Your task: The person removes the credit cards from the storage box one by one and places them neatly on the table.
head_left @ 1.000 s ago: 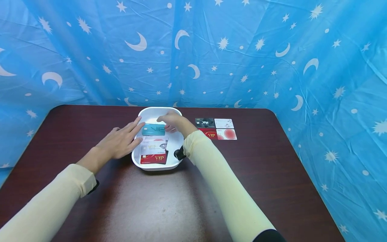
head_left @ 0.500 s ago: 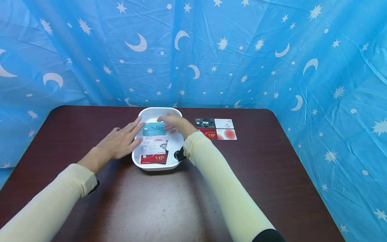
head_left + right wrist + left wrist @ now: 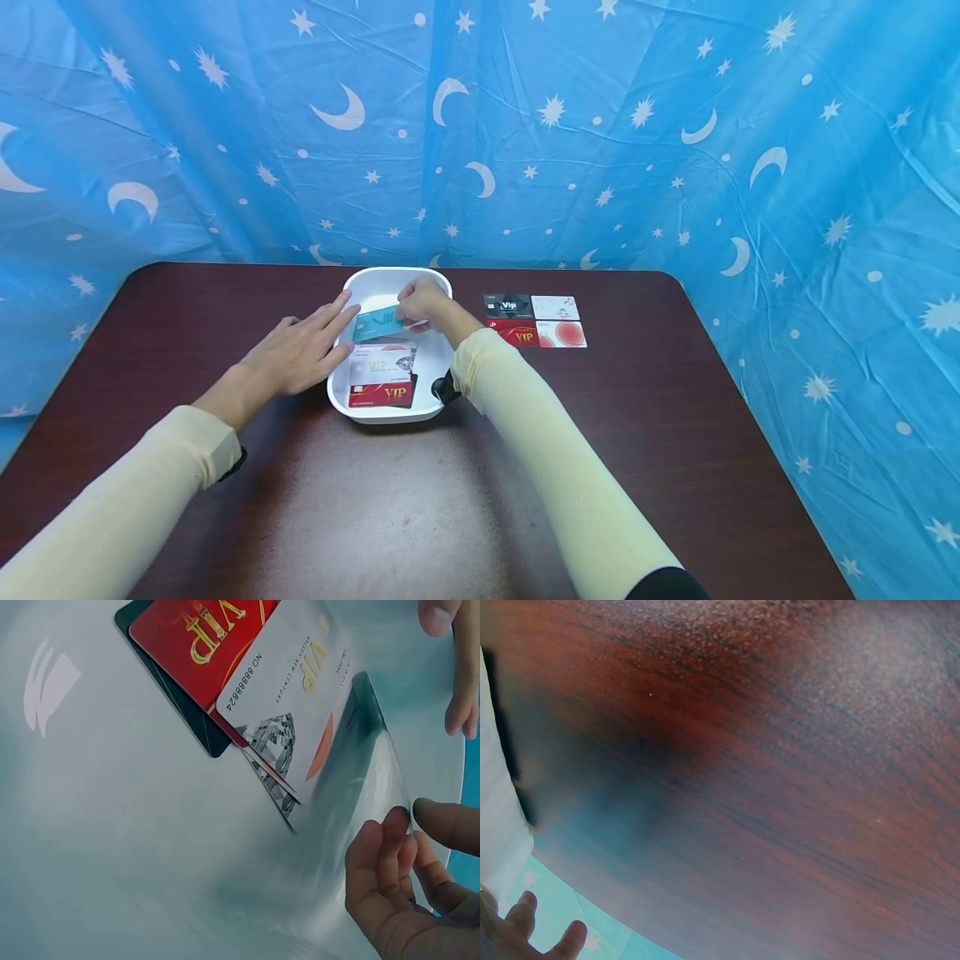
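Note:
Inside the white tray [image 3: 427, 358], my right hand [image 3: 426, 302] pinches a teal VIP card [image 3: 375, 323] by its right end, thumb against fingers. The right wrist view shows this card [image 3: 379, 761] tilted up edge-on from the tray floor. My left hand [image 3: 300, 350] rests at the tray's left rim with its fingers extended and spread. Below the teal card, a white VIP card with a diamond picture [image 3: 274, 739] overlaps a red VIP card [image 3: 378, 395]. A dark green card [image 3: 199, 731] sticks out from beneath the red one.
Right of the tray, cards lie in a block on the brown table [image 3: 645, 433]: a black Vip card [image 3: 508, 306], a red VIP card [image 3: 513, 332], a white card [image 3: 556, 307] and a white card with pink circles [image 3: 562, 334]. A blue curtain [image 3: 525, 150] hangs behind.
My right hand's thumb and fingers have closed on the teal card. The card's right end has risen and the card has turned slightly. My left hand has stayed still.

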Available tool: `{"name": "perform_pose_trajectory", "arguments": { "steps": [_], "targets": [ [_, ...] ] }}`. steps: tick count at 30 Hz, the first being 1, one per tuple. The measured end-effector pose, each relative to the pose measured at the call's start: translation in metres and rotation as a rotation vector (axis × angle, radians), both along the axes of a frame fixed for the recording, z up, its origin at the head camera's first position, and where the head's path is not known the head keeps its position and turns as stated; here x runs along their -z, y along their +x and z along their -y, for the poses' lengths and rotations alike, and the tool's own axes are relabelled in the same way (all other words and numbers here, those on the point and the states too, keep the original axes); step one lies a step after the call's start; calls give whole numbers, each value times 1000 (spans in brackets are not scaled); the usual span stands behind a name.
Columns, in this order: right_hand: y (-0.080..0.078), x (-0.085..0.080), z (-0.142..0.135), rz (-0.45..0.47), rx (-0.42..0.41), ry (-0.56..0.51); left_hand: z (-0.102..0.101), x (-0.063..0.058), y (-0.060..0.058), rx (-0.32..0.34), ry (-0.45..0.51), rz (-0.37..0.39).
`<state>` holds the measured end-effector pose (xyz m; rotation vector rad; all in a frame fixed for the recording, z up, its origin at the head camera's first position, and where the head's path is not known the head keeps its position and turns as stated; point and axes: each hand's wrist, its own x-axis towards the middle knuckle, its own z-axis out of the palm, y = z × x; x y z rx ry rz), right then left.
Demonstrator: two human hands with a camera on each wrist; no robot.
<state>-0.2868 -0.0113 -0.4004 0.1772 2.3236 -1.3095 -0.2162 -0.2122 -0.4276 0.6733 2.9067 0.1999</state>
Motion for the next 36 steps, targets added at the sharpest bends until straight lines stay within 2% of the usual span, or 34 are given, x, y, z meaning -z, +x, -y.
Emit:
{"name": "perform_pose_trajectory", "arguments": {
  "steps": [11,21,30,36],
  "targets": [
    [4,-4,-1,-53,-32,-39,-1,-1,1,-4,-3,7],
    [-5,-19,-16,-55,-29,-21,0,-2,1,-5,-11,8],
    [-19,-49,-43,5,-161,-35,1,-1,1,-12,-5,-1],
    [-22,-57,-71,-12,-217,-3,0,-1,1,-10,-7,-1]
  ]
}}
